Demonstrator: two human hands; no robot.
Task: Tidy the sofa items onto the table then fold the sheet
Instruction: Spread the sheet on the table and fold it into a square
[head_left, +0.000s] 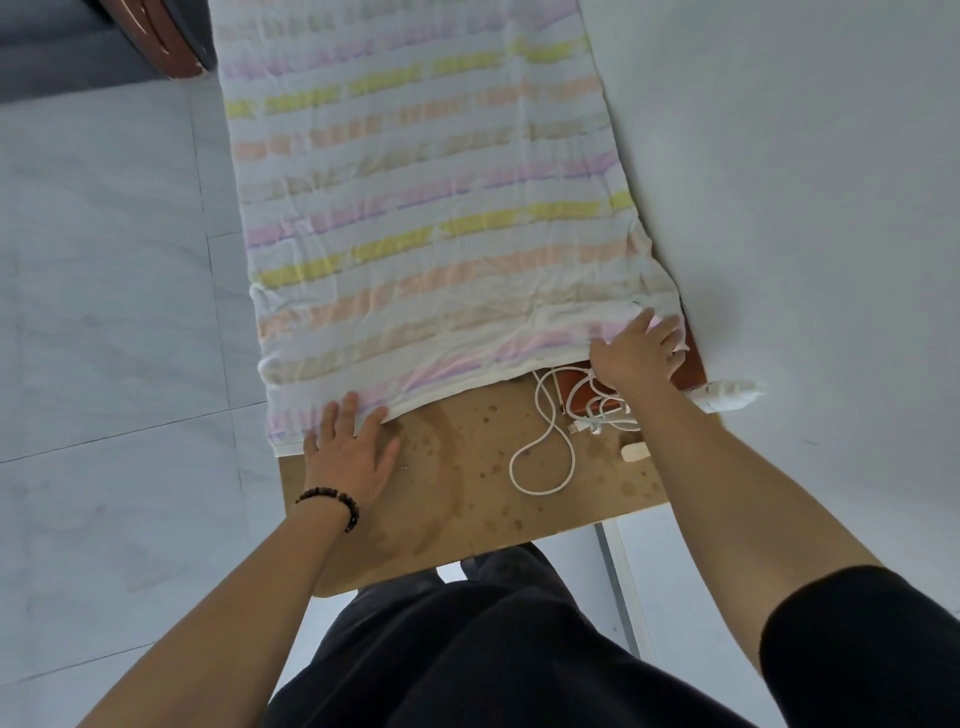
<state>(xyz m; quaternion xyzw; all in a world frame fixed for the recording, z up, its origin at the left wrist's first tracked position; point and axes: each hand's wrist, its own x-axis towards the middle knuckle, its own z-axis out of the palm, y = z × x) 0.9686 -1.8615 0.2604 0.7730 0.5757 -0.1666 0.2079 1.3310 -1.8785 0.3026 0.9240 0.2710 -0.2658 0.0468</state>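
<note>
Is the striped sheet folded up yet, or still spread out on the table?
Spread, not folded small: the sheet lies flat along the table, with the left hand and right hand at its near edge.

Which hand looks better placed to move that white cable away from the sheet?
Probably the right hand. It rests at the sheet's near corner, directly above the white cable and next to its tangled end. The left hand lies flat on the sheet's other near corner, across the table.
</note>
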